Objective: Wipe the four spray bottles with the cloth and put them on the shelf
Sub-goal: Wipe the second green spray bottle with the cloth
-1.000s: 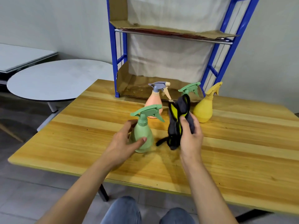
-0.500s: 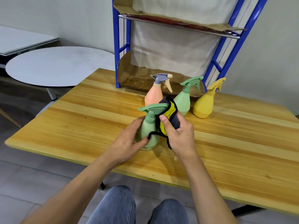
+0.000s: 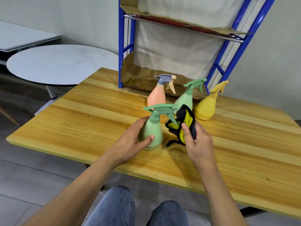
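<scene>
Spray bottles, four in number, are all seen standing on the wooden surface (image 3: 97, 121), none yet on the blue shelf (image 3: 121, 51) at the far side. The near green bottle (image 3: 153, 132) is steadied upright by the left hand (image 3: 130, 142), whose fingers (image 3: 143, 121) are spread apart and curved round its left flank, the thumb pressed against its lower front. The black-and-yellow cloth (image 3: 185, 123) is bunched and clamped in the right hand (image 3: 198, 144), thumb over the yellow face, and is held just beside the bottle's trigger; whether it touches the bottle cannot be told. Behind stand the peach bottle (image 3: 157, 98), the far green bottle (image 3: 185, 100) and, at the right, the yellow bottle (image 3: 206, 106). The wiping is judged best done with the base kept planted, the cloth drawn round body, neck and nozzle, and the bottle turned so that no side is missed.
</scene>
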Demonstrator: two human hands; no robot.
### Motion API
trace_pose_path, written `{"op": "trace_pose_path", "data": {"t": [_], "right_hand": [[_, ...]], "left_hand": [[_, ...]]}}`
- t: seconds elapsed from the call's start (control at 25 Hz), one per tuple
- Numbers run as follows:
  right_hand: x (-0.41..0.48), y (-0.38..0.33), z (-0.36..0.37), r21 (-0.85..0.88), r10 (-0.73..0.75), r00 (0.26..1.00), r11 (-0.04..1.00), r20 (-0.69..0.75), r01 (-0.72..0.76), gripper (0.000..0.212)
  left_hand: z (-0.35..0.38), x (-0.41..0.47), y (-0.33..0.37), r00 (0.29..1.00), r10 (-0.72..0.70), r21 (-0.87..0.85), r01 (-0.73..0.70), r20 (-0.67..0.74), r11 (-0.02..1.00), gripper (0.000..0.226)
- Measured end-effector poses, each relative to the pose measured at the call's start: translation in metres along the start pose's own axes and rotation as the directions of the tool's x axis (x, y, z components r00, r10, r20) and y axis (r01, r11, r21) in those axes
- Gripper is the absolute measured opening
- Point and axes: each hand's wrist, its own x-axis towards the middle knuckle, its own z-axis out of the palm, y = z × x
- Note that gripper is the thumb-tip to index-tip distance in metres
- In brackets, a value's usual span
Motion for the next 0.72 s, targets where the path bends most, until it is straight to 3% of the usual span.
{"op": "trace_pose_path", "data": {"t": [0.08,0.12,0.2,0.28,0.36,0.44,0.48,0.6,0.72], "right_hand": [[0.007,-0.008,-0.016,0.060,0.111,0.984,0.993,-0.137,-0.104,0.046],[0.017,-0.022,-0.028,0.069,0.085,0.980,0.995,-0.177,-0.074,0.044],[0.046,-0.062,-0.049,-0.037,-0.141,0.979,0.990,-0.146,0.137,0.042],[0.077,-0.105,-0.057,-0.245,-0.399,0.914,0.881,0.072,0.404,0.045],[0.099,-0.130,-0.044,-0.362,-0.518,0.741,0.653,0.427,0.665,0.046],[0.106,-0.140,-0.024,-0.316,-0.421,0.541,0.494,0.728,0.810,0.046],[0.108,-0.142,-0.015,-0.300,-0.342,0.487,0.473,0.803,0.828,0.045],[0.120,-0.144,0.002,-0.316,-0.216,0.473,0.507,0.854,0.802,0.042],[0.116,-0.144,0.021,-0.371,-0.255,0.493,0.405,0.832,0.835,0.029]], "left_hand": [[0.001,-0.001,0.000,1.000,0.007,-0.003,-0.007,-0.010,1.000,0.069],[0.003,-0.001,0.000,1.000,0.007,-0.014,-0.007,-0.024,1.000,0.069],[0.008,-0.002,-0.001,0.998,-0.011,-0.054,0.007,-0.070,0.998,0.068],[0.014,-0.002,-0.001,0.992,-0.036,-0.079,0.027,-0.119,0.997,0.069],[0.021,-0.004,-0.003,0.987,-0.051,-0.084,0.039,-0.153,0.996,0.071],[0.024,-0.005,-0.005,0.983,-0.080,-0.116,0.061,-0.166,0.991,0.066],[0.025,-0.005,-0.006,0.982,-0.089,-0.134,0.067,-0.169,0.989,0.064],[0.028,-0.005,-0.010,0.982,-0.099,-0.160,0.073,-0.164,0.984,0.066],[0.027,-0.005,-0.012,0.985,-0.101,-0.174,0.076,-0.141,0.982,0.081]]}}
